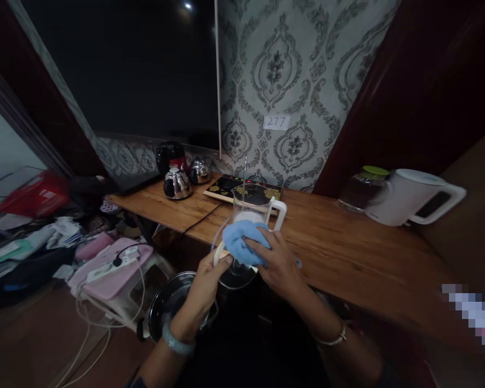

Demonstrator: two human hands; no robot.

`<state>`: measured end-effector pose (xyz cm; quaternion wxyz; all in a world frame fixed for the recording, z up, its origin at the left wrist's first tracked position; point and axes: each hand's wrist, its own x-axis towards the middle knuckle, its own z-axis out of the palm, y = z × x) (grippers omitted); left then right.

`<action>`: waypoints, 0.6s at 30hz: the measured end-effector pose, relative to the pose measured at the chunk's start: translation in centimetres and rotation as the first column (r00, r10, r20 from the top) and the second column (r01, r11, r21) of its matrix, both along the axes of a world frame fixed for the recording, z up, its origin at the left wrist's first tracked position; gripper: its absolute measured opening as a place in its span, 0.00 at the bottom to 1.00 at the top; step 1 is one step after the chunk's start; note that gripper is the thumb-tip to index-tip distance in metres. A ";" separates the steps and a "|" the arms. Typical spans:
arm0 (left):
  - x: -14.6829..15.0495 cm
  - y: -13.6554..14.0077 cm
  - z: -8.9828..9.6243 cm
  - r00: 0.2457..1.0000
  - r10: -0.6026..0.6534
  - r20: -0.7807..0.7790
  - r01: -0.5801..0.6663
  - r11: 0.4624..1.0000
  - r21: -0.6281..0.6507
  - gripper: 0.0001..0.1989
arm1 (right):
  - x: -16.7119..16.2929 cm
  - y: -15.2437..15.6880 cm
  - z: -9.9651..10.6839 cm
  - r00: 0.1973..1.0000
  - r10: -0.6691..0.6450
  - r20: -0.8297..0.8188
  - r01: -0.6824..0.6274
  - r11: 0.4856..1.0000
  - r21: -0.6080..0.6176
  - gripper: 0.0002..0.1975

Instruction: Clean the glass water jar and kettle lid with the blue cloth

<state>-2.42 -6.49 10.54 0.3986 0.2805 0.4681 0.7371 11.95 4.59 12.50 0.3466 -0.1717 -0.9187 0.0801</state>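
My left hand (pixel 210 277) grips the white handle (pixel 219 253) of a clear glass jug, held in front of the table edge. Its dark, see-through round end (pixel 238 276) shows below, and a blue cloth covers much of its body. Bunched under my right hand (pixel 281 264), the blue cloth (pixel 244 242) is pressed against the jug, fingers bent over it. Just behind it is a clear vessel (pixel 253 198) with a white handle (pixel 281 213) on its right side. A thin metal rod (pixel 245 170) rises there; what it belongs to is unclear.
On the wooden table (pixel 327 242) are a black patterned cooktop (pixel 226 188), shiny kettles (pixel 178 183), a white electric kettle (pixel 404 196) and a green-lidded glass jug (pixel 359 188). Lower left are a shiny-rimmed pot (pixel 161 302) and a pink stool (pixel 117 280) with a power strip and cables.
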 end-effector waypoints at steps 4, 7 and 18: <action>0.6 0.0 -0.5 0.993 -0.009 0.114 0.013 0.999 -0.033 0.19 | 2.8 1.2 -3.9 0.991 -0.066 -0.116 0.052 0.991 -0.120 0.28; 0.6 0.3 -1.3 0.984 0.057 0.169 -0.051 0.998 -0.042 0.19 | 4.5 1.4 -7.0 0.986 -0.084 -0.142 0.047 0.968 -0.247 0.29; -1.2 0.5 -1.2 0.921 0.217 0.324 -0.235 0.972 0.018 0.22 | -0.1 1.7 -4.4 0.864 -0.218 -0.453 -0.176 0.713 -0.679 0.28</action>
